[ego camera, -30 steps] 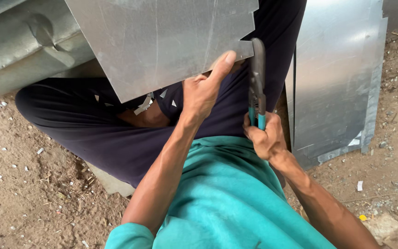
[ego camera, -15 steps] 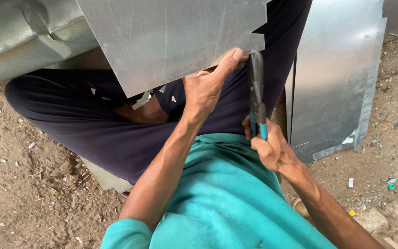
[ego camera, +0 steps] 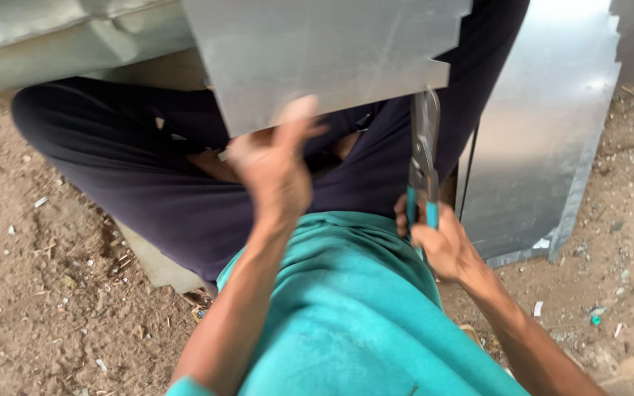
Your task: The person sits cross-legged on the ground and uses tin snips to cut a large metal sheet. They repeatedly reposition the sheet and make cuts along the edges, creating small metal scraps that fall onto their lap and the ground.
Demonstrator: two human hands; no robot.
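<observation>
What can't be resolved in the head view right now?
- Left hand: motion-blurred; whether its fingers grip the metal sheet or only touch its lower edge is unclear.
- Metal sheet: top cut off by the frame edge, so full shape unknown.
- Snips: blades seen edge-on, open or closed unclear.
- Right hand: fingers partly hidden behind the teal handles.
</observation>
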